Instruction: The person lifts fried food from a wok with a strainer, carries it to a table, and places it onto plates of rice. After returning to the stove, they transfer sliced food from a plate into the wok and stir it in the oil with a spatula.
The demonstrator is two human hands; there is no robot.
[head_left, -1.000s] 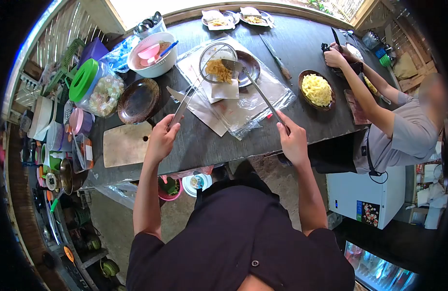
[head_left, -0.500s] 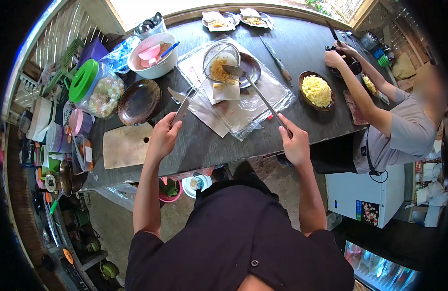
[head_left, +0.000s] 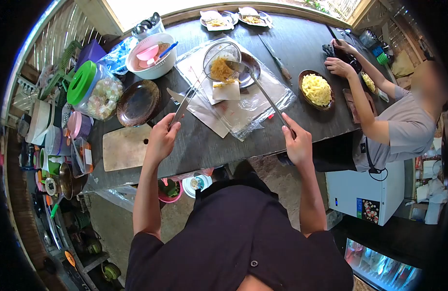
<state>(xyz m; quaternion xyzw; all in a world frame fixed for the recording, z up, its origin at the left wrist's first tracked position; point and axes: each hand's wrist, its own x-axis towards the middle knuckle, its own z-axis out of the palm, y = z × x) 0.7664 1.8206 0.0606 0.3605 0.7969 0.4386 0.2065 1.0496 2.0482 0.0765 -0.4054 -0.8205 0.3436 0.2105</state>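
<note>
Both forearms [head_left: 147, 203] reach forward from black short sleeves [head_left: 144, 254], held well apart. The left hand [head_left: 161, 138] is wrapped around the shiny handle of a round wire-mesh strainer [head_left: 215, 52]; the right hand [head_left: 298, 140] closes on a long-handled grey metal spatula [head_left: 268, 94], thumb near the top. Off to the right, a white chest freezer [head_left: 347, 189] bears a dark picture sticker [head_left: 368, 211], its writing too small to read. Fork tines [head_left: 174, 101] and a blade [head_left: 172, 93] show beside the strainer's handle, partly hidden. The strainer is at mid-table, golden-brown food [head_left: 220, 69] at its near side, by white paper [head_left: 227, 92] and a round silver plate [head_left: 253, 62]; whether it rests on them is unclear. The spatula's head overlaps its rim. Beyond, near a co-worker's hand [head_left: 339, 67], a black object [head_left: 328, 50] is hard to make out.
</note>
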